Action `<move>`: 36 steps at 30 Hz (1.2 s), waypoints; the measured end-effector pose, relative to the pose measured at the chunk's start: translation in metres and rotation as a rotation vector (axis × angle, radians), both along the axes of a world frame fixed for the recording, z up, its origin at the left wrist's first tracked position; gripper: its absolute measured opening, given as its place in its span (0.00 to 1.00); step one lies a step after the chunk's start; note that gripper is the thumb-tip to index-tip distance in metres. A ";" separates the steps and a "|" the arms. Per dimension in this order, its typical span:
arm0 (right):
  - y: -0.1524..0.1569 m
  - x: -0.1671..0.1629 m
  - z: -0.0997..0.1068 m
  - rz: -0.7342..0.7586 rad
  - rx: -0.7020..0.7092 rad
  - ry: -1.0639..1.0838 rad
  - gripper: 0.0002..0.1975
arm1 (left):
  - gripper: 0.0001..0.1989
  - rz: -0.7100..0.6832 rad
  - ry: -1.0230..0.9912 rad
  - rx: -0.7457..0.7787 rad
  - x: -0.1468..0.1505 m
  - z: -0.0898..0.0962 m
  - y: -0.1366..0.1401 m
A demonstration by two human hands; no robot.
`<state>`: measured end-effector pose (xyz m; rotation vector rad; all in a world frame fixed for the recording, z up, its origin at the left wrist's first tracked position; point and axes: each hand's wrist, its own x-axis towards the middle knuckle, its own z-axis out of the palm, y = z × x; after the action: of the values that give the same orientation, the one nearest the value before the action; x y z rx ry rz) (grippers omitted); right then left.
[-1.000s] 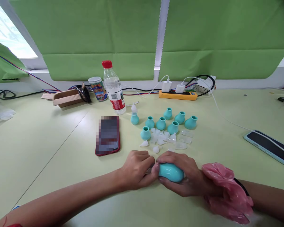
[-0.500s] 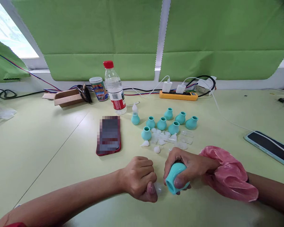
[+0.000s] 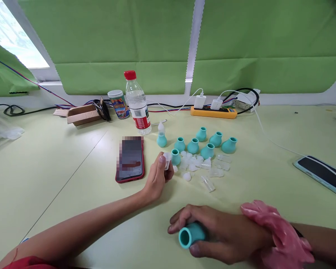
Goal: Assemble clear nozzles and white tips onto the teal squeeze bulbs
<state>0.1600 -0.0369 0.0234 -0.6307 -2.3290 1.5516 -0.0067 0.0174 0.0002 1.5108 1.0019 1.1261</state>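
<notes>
My left hand is closed on a small clear plastic tube, holding it beside the nearest teal rubber bulb. My right hand wraps around another teal rubber bulb close to the front of the table; its round opening points left and toward me. Several more teal bulbs stand with their mouths up beyond the hands. One bulb among them carries a clear tube with a pointed white tip. Loose translucent parts lie before the bulbs, and a single clear tube rests nearer to me.
Left of the bulbs lies a red-cased phone, with a water bottle and a printed can behind. A cardboard box and an orange power strip sit along the back. Another phone lies right, crossed by a white cable.
My left hand has moved forward to the bulbs with the clear tube. My right hand has come down toward me with its bulb, uncovering a clear tube on the table.
</notes>
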 end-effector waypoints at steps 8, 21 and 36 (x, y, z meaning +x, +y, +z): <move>-0.005 0.005 -0.001 -0.313 0.217 -0.062 0.08 | 0.13 -0.116 0.774 0.346 -0.009 0.015 0.010; 0.040 0.062 0.047 -0.427 0.678 -0.200 0.11 | 0.19 -0.174 0.958 0.766 -0.036 0.011 -0.023; 0.092 0.136 -0.002 -0.811 1.084 -0.705 0.20 | 0.19 -0.440 1.033 0.887 0.031 0.004 -0.003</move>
<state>0.2961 0.0550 0.0216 -1.6047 -2.3272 -0.3668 0.0246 0.0147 0.0039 3.0141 0.7049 0.3904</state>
